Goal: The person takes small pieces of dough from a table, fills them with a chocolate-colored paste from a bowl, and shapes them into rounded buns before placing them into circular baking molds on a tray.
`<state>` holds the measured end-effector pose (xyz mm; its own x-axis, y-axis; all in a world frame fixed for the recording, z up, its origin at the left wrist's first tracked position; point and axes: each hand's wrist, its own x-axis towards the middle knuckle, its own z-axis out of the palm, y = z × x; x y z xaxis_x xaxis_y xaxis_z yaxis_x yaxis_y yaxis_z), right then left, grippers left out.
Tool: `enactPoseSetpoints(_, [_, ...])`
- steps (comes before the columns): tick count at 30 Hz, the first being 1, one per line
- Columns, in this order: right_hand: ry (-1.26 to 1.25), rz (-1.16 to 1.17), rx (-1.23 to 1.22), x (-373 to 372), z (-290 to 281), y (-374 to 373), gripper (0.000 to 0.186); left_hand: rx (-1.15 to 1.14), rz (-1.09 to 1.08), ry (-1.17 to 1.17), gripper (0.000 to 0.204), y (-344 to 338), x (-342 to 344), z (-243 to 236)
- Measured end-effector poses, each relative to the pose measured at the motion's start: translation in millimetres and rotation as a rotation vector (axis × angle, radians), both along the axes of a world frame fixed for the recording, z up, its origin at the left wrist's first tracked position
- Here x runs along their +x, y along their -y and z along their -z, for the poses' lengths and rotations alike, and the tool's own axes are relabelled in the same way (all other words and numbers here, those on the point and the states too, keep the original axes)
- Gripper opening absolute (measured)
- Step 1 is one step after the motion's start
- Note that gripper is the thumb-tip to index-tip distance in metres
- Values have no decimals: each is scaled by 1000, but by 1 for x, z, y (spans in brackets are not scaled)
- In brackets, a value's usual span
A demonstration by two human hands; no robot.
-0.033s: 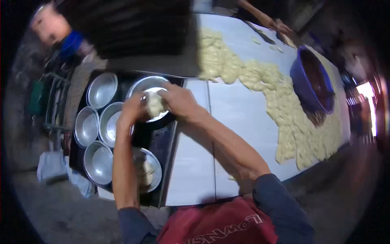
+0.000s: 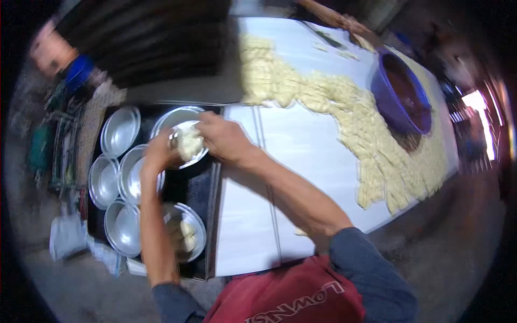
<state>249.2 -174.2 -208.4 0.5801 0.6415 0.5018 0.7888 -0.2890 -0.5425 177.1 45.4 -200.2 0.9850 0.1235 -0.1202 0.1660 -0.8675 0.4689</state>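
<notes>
Both my hands are at a round metal pan (image 2: 188, 163) at the top of the black tray (image 2: 191, 188), with pale dough (image 2: 190, 141) inside it. My left hand (image 2: 161, 146), blurred, has its fingers curled at the pan's left side, beside the dough. My right hand (image 2: 223, 134) grips the upper right side of the same pan. More shallow round pans (image 2: 105, 180) sit in the tray to the left, and a lower pan (image 2: 196, 245), partly behind my left forearm, holds pieces of dough (image 2: 188, 234).
A white worktable (image 2: 301, 151) on the right carries many flattened dough pieces (image 2: 269, 70) and a purple tub (image 2: 385, 94). Another person's hand (image 2: 353, 29) is at the table's far edge. A green metal rack (image 2: 59, 156) stands left of the tray; a dark corrugated sheet (image 2: 145, 43) lies beyond it.
The whole view has shifted leftward in the picture, with some blur. Both my hands remain at the same pan with the dough.
</notes>
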Motion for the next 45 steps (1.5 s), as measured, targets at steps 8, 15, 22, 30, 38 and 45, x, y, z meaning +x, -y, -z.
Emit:
enactPoseSetpoints(8, [-363, 791, 44, -50, -7, 271, 22, 66, 118, 173, 62, 64, -18, -79])
enactPoseSetpoints(15, [-57, 1096, -251, -61, -1, 407, 38, -94, 543, 56, 65, 214, 8, -103])
enactPoseSetpoints(22, [49, 847, -485, -2, 24, 387, 39, -182, 641, 88, 45, 380, 71, -4])
enactPoseSetpoints(30, [-753, 616, 510, -13, 16, 424, 25, -185, 482, 247, 23, 456, 96, 38])
enactPoseSetpoints(38, [-1102, 275, 989, -57, -58, 419, 52, -764, 271, 103, 52, 433, 40, -3])
enactPoseSetpoints(45, [-1199, 163, 899, -64, -62, 373, 42, -1218, 101, 34, 52, 438, 2, -28])
